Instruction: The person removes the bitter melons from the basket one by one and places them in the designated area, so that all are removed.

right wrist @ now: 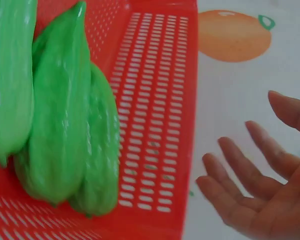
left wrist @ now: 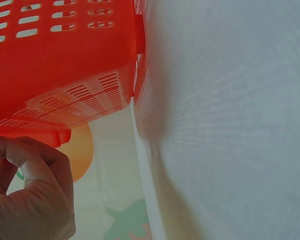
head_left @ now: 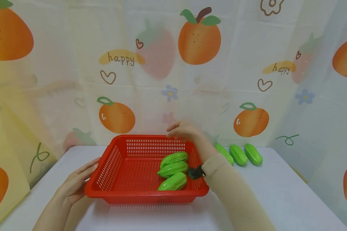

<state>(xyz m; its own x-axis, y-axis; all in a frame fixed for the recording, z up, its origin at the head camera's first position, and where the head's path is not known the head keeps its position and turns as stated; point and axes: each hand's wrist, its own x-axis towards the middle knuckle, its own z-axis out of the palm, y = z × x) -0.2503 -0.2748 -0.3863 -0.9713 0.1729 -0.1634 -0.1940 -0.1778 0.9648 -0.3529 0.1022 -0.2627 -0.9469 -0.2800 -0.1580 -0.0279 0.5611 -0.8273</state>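
A red plastic basket with slotted walls stands on the table. Three glossy green ridged gourds lie side by side in its right half. My left hand grips the basket's left rim from outside, and the left wrist view shows its bent fingers at that rim. Above the back right part of the basket, my right hand hovers with nothing in it. In the right wrist view its fingers are spread and relaxed, beyond the rim and apart from the gourds.
To the right of the basket, three more green gourds lie on the white table, the leftmost partly behind my right forearm. A fruit-printed curtain hangs along the table's back and sides. A dark band sits at my right wrist.
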